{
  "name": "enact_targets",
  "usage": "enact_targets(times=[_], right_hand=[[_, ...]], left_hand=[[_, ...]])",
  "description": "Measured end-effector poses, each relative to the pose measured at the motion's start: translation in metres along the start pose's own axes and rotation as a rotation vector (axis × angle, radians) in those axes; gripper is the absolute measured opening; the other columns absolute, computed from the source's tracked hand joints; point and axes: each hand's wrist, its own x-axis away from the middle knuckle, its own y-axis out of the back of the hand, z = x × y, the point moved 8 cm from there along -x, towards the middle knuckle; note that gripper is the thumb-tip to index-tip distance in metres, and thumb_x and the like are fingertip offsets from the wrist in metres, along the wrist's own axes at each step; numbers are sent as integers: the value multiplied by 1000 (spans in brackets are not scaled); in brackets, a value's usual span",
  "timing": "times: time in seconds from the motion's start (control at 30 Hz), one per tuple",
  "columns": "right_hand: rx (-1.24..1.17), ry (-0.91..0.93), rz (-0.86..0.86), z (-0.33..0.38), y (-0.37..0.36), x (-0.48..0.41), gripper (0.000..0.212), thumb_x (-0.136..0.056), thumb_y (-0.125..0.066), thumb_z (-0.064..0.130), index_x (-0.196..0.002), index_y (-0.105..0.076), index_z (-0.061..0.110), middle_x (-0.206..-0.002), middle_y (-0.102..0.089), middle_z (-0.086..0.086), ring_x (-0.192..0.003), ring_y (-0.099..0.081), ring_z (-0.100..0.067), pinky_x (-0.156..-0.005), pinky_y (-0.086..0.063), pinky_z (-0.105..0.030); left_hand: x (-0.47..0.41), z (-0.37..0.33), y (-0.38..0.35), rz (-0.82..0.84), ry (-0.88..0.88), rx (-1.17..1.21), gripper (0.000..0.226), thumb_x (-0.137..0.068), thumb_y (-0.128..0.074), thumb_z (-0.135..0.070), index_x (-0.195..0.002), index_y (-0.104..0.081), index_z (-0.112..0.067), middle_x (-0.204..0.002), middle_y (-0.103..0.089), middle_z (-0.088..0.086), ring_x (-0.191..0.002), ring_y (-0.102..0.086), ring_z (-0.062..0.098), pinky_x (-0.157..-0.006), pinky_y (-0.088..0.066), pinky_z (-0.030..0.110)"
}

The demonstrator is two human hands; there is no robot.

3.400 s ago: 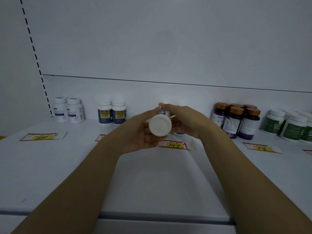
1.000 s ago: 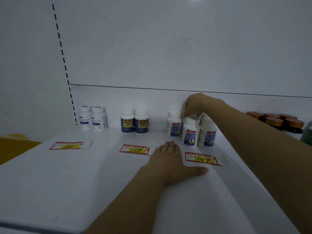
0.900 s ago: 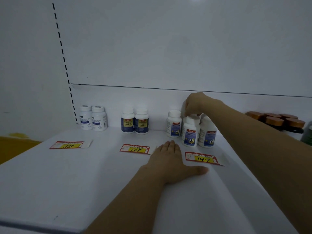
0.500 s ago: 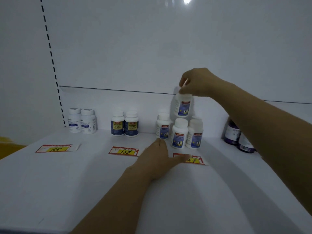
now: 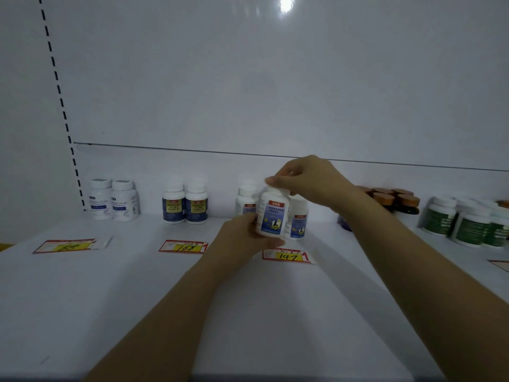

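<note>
A white pill bottle with a blue label is upright above the white shelf, in front of its own group. My right hand grips its cap from above. My left hand holds its lower left side and base. Behind it stand two more bottles of the same kind, one at the left and one at the right. A price tag reading 147 lies on the shelf just below.
Along the back wall stand two white bottles, two dark-blue-labelled bottles, brown-capped dark bottles and green-labelled bottles. Price tags 88 and 168 lie on the shelf.
My right hand brought the bottle it lifted from the back row down and forward. My left hand rose off the shelf and took hold of the bottle's lower side.
</note>
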Motion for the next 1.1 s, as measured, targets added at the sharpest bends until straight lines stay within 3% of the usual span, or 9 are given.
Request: enact_targets(times=[0.27, 0.47, 0.57, 0.83, 1.0, 1.1], right_hand=[[-353, -41, -51, -35, -31, 12, 28, -92, -53, 43, -93, -72, 22, -87, -73, 4, -84, -69, -16, -88, -54, -44], [-357, -10, -86, -34, -35, 13, 29, -93, -53, 43, -98, -71, 22, -89, -72, 6, -82, -68, -10, -80, -53, -30], [-343, -6, -86, -34, -36, 13, 27, -93, -52, 43, -97, -71, 23, -88, -71, 9, -80, -66, -6, -72, -49, -22], [-378, -6, -91, -35, -36, 13, 30, -92, -52, 45, -99, -71, 23, -91, -72, 8, -85, -67, -9, -82, -53, -29], [-426, 4, -150, -29, -36, 13, 19, -89, -58, 44, -95, -68, 29, -87, -68, 16, -84, -65, -4, -77, -52, -21], [-477, -5, -191, -31, -31, 13, 18, -86, -64, 40, -96, -70, 26, -91, -69, 13, -87, -66, -7, -82, -54, -28]], left_hand=[[0, 6, -2, 14, 15, -30, 41, -72, -77, -42, -108, -64, -27, -100, -70, -10, -88, -64, 0, -73, -45, 9], [1, 3, -2, 36, 10, -92, 47, -72, -76, -44, -112, -63, -24, -106, -69, -8, -94, -64, 5, -85, -48, 19], [2, 3, -2, 38, 12, -94, 49, -72, -77, -43, -115, -63, -24, -108, -69, -8, -95, -64, 5, -84, -47, 17], [2, 2, -1, 25, 3, -52, 48, -73, -77, -41, -115, -62, -24, -107, -69, -8, -95, -64, 5, -81, -47, 15], [2, -2, 3, -39, -21, -68, 34, -72, -76, -45, -98, -56, -35, -84, -63, -20, -78, -58, -8, -65, -41, 5], [0, -2, -1, 6, -17, -6, 37, -72, -76, -44, -101, -57, -34, -96, -67, -15, -87, -63, -2, -78, -48, 13]])
